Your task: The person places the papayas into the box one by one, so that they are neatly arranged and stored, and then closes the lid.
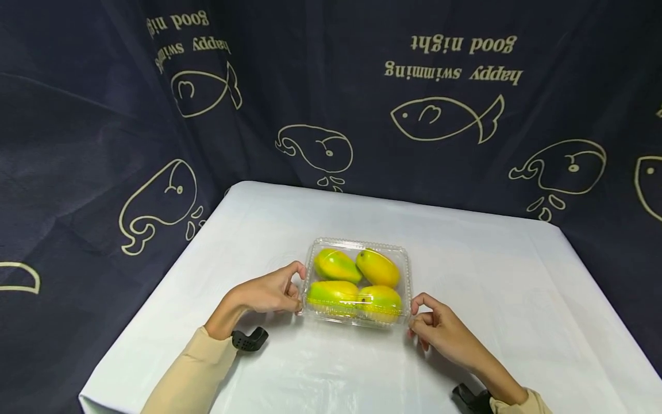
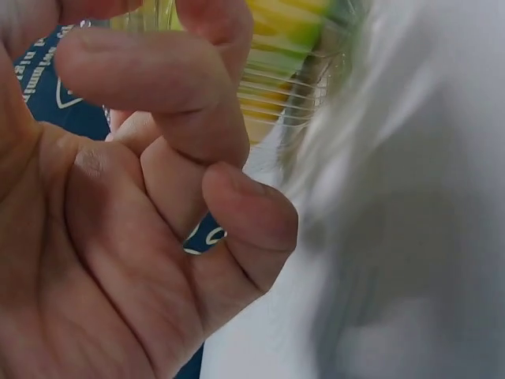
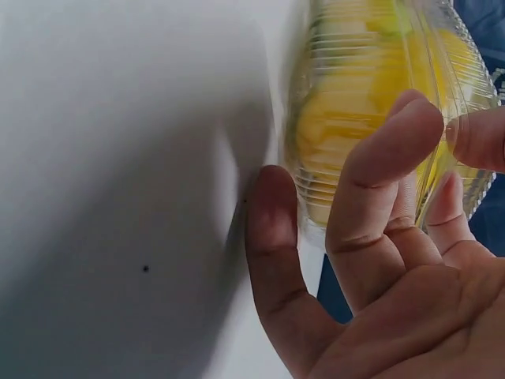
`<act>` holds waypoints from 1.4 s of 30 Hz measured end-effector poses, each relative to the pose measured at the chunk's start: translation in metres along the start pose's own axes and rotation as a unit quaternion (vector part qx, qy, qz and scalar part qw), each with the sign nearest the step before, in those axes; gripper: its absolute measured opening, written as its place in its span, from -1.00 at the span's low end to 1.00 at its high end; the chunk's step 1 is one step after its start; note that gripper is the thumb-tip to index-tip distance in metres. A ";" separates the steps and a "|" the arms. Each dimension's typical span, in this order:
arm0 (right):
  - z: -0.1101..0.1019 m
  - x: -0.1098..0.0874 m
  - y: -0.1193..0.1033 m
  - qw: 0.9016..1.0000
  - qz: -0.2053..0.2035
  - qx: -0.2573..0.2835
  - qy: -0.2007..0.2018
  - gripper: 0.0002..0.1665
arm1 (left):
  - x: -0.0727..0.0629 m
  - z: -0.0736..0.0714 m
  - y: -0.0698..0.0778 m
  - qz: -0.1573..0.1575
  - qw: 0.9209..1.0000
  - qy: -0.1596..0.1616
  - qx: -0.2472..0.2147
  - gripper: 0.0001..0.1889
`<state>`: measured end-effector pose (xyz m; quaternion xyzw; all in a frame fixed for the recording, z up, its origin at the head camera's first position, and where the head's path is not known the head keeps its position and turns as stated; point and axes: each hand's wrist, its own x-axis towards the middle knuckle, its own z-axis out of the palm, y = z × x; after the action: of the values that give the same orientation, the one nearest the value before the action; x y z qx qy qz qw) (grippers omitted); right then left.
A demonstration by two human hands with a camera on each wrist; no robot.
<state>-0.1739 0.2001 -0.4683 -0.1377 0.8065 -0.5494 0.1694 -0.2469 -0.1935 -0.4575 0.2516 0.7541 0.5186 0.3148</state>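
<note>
A clear plastic clamshell box with its lid down lies near the middle of the table. Inside are several yellow-green mangoes, set in two rows. My left hand pinches the box's left edge between thumb and curled fingers. At the opposite end, my right hand pinches the right edge near the front corner. The left wrist view has the hand's palm close up, its fingers partly covering the box. In the right wrist view the box's ribbed side wall shows, with fingertips against it.
A white cloth covers the table, and its far edge meets a dark blue curtain printed with fish and whales. Black camera mounts sit on both wrists, below beige sleeves.
</note>
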 end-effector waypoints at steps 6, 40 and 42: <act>-0.001 0.001 -0.001 1.000 0.008 0.003 -0.008 -0.79 | 0.001 0.002 0.001 -0.007 1.000 -0.005 -0.019 -0.47; 0.002 0.003 0.009 0.997 -0.034 0.058 0.028 -0.78 | 0.006 -0.001 -0.004 0.010 1.000 -0.004 -0.027 -0.46; 0.002 0.002 0.011 0.998 -0.038 0.054 0.024 -0.78 | 0.006 0.000 -0.004 0.015 1.000 -0.001 -0.024 -0.46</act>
<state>-0.1756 0.2014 -0.4791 -0.1453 0.7739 -0.6013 0.1359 -0.2513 -0.1910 -0.4623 0.2554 0.7375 0.5409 0.3134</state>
